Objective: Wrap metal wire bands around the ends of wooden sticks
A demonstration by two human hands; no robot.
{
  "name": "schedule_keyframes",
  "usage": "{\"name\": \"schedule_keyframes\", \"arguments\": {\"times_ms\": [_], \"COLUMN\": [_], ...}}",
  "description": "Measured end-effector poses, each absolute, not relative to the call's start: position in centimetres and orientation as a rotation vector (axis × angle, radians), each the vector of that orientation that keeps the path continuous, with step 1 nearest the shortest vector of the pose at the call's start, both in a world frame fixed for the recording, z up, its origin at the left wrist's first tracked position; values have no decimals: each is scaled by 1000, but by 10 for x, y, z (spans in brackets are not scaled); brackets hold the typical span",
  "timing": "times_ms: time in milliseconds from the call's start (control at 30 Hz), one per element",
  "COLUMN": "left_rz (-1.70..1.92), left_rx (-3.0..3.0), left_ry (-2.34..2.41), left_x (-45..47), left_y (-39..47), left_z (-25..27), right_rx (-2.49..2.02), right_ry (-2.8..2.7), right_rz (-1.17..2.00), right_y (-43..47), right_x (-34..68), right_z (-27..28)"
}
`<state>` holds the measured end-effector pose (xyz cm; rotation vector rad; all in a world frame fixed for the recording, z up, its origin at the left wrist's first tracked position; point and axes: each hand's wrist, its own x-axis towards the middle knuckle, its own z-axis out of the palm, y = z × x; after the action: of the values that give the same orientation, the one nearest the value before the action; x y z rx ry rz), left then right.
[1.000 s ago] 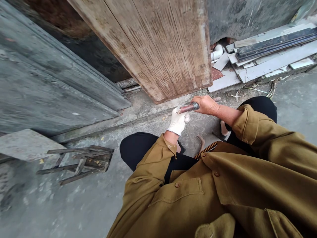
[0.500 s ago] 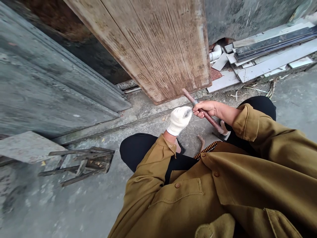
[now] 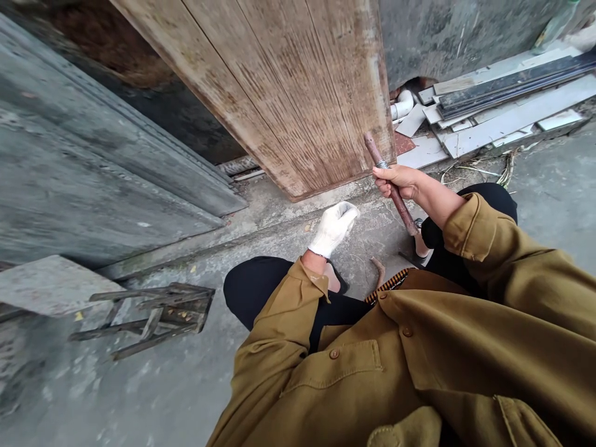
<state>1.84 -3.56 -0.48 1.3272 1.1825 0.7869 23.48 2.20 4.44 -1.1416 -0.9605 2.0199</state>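
1. One stick (image 3: 403, 213), reddish-brown, is in your right hand (image 3: 401, 180): the fingers are wrapped around its middle part, prob. b/c this place gives good balance w/ only one hand.
2. Your grip is just below the wire band (image 3: 382, 164), so the band is uncovered; maybe you hold it thus to keep this part visible.
3. The stick is tilted: upper end is seen in front of the wooden board (image 3: 298, 93), lower end points to your right foot. Whether it touches the board, I can't tell.
4. Your left hand (image 3: 331, 228) wears a white glove, w/ fingers half curled, apart from the stick. If sth thin is inside, I can't tell. The glove is prob. for protection.
5. Short curved piece (image 3: 379, 270) lies on the ground betw. your feet, within easy reach, it seems.
6. The board stands tilted w/ its lower edge at the concrete ledge (image 3: 263, 200), prob. so it doesn't slide.
7. Flat strips (image 3: 493, 93) are piled along the wall, maybe to keep the path free.
8. On your left, a small wooden stool (image 3: 151, 324) seems to lie on its side; reason unclear.
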Motion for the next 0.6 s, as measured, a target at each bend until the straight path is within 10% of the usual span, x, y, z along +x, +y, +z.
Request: {"name": "schedule_keyframes", "arguments": {"times_ms": [433,600], "left_rz": [532,159], "left_rx": [2152,2427], "left_ry": [1310,1201], "left_x": [7,9], "left_y": [-31,-31], "left_z": [-12,-12], "right_rx": [-1696,-1480], "right_ry": [-2316,-2975], "right_rz": [954,999], "right_y": [21,4], "right_x": [227,214], "right_z": [4,2]}}
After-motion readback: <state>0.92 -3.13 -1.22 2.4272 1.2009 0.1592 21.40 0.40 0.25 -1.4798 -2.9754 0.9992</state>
